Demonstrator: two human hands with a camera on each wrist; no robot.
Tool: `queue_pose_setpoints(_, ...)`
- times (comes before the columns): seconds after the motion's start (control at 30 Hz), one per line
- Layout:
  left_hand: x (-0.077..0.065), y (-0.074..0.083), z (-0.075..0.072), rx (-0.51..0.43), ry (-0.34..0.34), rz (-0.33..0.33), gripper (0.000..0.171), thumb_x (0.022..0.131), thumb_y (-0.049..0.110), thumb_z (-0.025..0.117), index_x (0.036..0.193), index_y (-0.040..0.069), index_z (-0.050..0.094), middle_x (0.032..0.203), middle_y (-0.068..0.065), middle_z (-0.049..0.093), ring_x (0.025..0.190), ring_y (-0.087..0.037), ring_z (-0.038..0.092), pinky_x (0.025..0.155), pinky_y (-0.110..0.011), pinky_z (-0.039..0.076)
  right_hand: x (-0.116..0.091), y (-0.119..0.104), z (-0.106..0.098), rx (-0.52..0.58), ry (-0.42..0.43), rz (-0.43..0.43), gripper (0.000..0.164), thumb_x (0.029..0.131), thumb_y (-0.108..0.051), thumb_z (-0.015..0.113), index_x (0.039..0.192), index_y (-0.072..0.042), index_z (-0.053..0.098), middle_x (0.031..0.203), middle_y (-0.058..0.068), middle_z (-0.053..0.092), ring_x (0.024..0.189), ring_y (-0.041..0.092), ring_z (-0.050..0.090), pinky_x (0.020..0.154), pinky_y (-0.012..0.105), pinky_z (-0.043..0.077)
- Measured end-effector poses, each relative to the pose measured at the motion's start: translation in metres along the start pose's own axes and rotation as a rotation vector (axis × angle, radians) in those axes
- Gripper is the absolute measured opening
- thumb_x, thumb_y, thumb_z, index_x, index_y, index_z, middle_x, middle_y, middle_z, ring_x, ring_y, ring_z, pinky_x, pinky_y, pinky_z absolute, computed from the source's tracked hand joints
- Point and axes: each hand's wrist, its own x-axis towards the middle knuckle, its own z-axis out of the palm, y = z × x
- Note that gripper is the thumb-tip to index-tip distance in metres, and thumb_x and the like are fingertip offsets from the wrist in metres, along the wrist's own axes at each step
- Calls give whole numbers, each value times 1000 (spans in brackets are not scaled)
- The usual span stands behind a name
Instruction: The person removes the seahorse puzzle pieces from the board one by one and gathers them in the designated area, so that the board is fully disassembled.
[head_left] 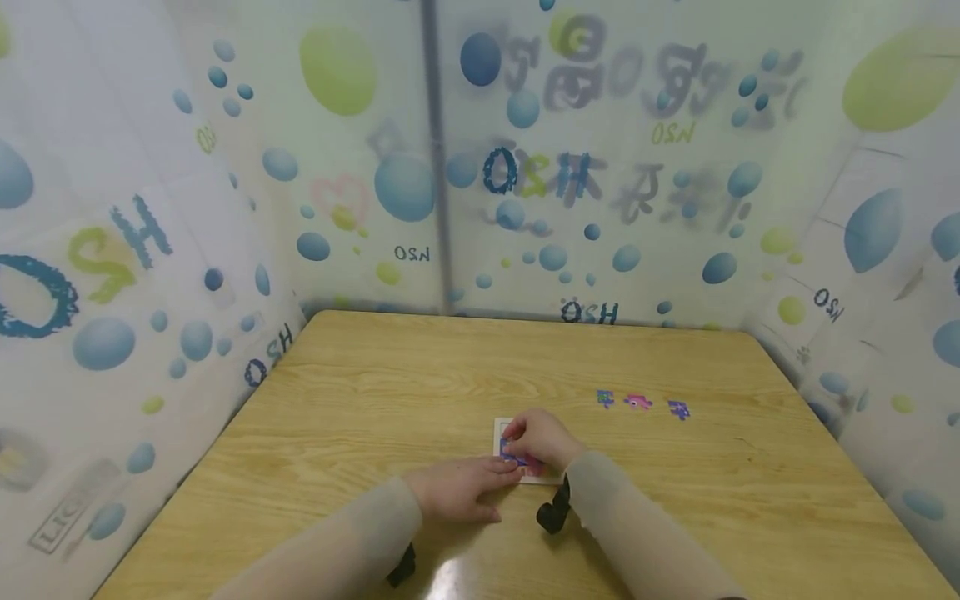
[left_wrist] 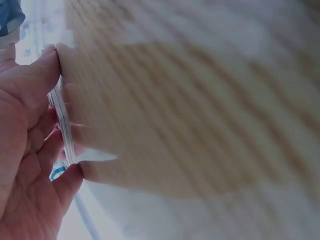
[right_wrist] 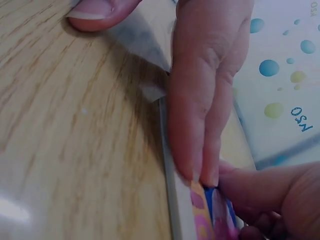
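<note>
A small jigsaw board (head_left: 551, 479) with a pale border lies on the table, largely covered by both hands. The left hand (head_left: 461, 490) lies palm down from the left, its straight fingers resting on the board's near left part. Its thumb touches or hovers at the wood. In the right wrist view, two left fingertips press beside an orange and pink picture strip (right_wrist: 202, 217). The right hand (head_left: 546, 437) arches over the board with curled fingers, pinching a blue puzzle piece (head_left: 505, 450) against the board. Most of that piece is hidden. The left wrist view shows the board's edge (left_wrist: 64, 125) beside the left fingers.
Three loose puzzle pieces lie to the right, farther back: a purple-green one (head_left: 604, 398), a pink one (head_left: 637, 402) and a purple one (head_left: 678, 409). The wooden table (head_left: 375, 375) meets printed curtains (head_left: 360, 208) at its back and sides.
</note>
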Motion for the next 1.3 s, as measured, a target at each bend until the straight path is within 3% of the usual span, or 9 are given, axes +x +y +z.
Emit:
queue_pose_setpoints(0.27, 0, 3, -2, -8, -15, -30, 68, 92, 45, 59, 147, 10, 39, 153, -6, 34, 141, -20, 29, 115, -32, 24, 1, -3, -1, 1, 2, 43, 11, 85, -8, 72, 96, -8, 69, 79, 3, 64, 47, 9, 46, 41, 18, 41)
queue_pose_setpoints(0.67, 0, 2, 0, -25, -21, -22, 68, 93, 45, 59, 148, 10, 38, 155, -7, 30, 142, -21, 27, 116, -33, 23, 2, -7, 1, 31, 1, 114, 10, 86, -7, 71, 94, -8, 65, 67, 4, 57, 45, 11, 45, 39, 20, 41)
queue_pose_setpoints(1.3, -2, 3, -3, -10, -16, -26, 69, 91, 46, 61, 147, 10, 40, 154, -7, 33, 141, -20, 29, 115, -31, 25, 3, -8, 0, 24, -46, 86, 11, 87, -5, 69, 96, -7, 63, 76, 5, 61, 46, 10, 46, 39, 19, 41)
